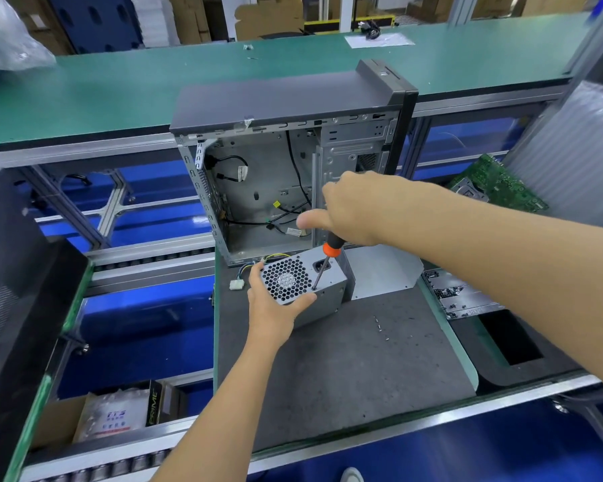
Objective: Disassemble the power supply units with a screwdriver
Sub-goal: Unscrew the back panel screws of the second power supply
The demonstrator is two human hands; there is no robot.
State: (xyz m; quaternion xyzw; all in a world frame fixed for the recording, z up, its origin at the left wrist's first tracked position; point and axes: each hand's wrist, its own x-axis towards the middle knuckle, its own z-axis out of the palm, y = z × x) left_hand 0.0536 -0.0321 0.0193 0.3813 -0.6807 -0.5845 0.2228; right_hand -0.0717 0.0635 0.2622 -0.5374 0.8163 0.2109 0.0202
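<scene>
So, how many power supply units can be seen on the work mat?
1. The power supply unit stands on the grey mat before the open computer case, held by the left hand. Others may be hidden.

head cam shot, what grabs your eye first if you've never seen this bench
Centre frame, the right hand drives an orange-collared screwdriver into the fan face of a grey power supply unit, which the left hand grips from below on the dark mat. Right behind it stands an opened, gutted computer case, loose cables hanging inside.
</scene>
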